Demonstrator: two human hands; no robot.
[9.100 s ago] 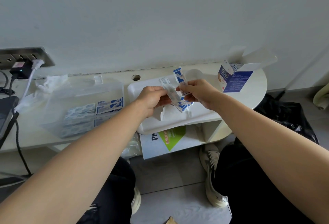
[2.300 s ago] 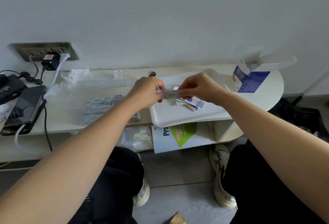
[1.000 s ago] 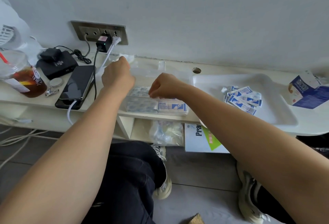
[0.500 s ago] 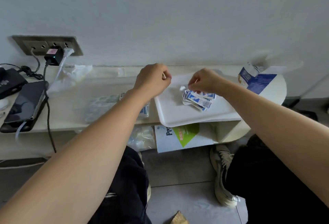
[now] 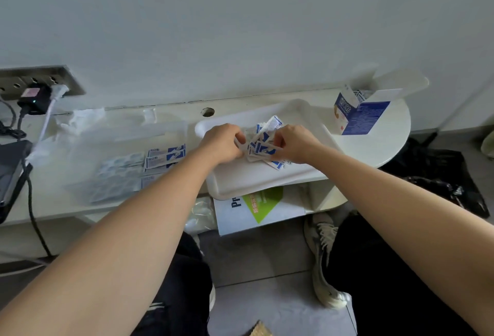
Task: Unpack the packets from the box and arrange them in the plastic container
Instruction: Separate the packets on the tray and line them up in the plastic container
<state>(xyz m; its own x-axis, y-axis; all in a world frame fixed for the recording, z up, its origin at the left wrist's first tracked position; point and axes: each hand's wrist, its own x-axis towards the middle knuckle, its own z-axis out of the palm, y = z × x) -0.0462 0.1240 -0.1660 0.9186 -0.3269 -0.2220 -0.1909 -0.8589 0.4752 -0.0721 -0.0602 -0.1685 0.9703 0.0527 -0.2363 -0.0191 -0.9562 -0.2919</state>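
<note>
Left hand (image 5: 224,143) and right hand (image 5: 294,143), fingers curled, pinch thin blue-and-white packets (image 5: 260,146) between them above a white tray (image 5: 240,183); these look light, floppy, slippery, best pinched by edges; plastic container (image 5: 120,164) lies left of them, box (image 5: 358,113) beyond the right.

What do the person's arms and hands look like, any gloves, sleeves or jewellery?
The left hand and right hand are bare: no gloves, no rings that show. The left forearm and right forearm are bare too, up to the frame's edge, with no sleeve, watch or bracelet in view.
</note>
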